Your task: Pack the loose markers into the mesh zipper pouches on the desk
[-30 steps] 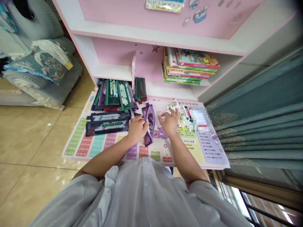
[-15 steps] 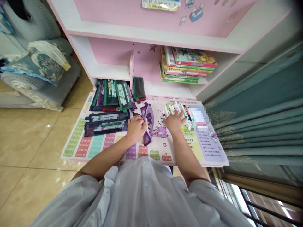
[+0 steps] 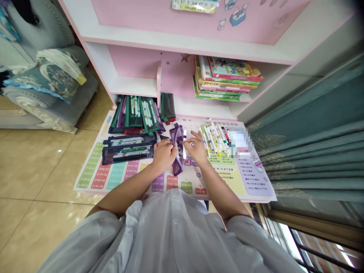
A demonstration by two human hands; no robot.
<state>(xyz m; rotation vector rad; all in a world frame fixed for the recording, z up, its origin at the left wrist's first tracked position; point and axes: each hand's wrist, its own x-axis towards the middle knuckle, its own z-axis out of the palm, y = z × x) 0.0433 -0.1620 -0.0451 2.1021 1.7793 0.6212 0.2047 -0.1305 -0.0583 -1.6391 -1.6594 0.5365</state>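
A purple mesh zip pouch (image 3: 178, 167) lies upright on the desk mat, its mouth parted, and my left hand (image 3: 165, 154) is closed on its left edge. Between thumb and index finger my right hand (image 3: 196, 149) pinches a white marker (image 3: 184, 145) with a dark purple band, right beside the pouch's opening. The other fingers of that hand are spread. Farther right rests a loose heap of white markers (image 3: 213, 138) with coloured caps. Left of my left hand lie two navy mesh pouches (image 3: 106, 155) filled with markers.
Green and purple mesh pouches (image 3: 133, 123) with markers are piled at the back left. A dark green pouch (image 3: 167, 106) leans by the shelf divider (image 3: 159, 81). Books (image 3: 224, 85) are stacked on the pink shelf. A curtain (image 3: 298, 140) hangs to the right.
My right hand has left the marker heap and moved left to the pouch, bringing one white marker. The left hand keeps its hold on the pouch.
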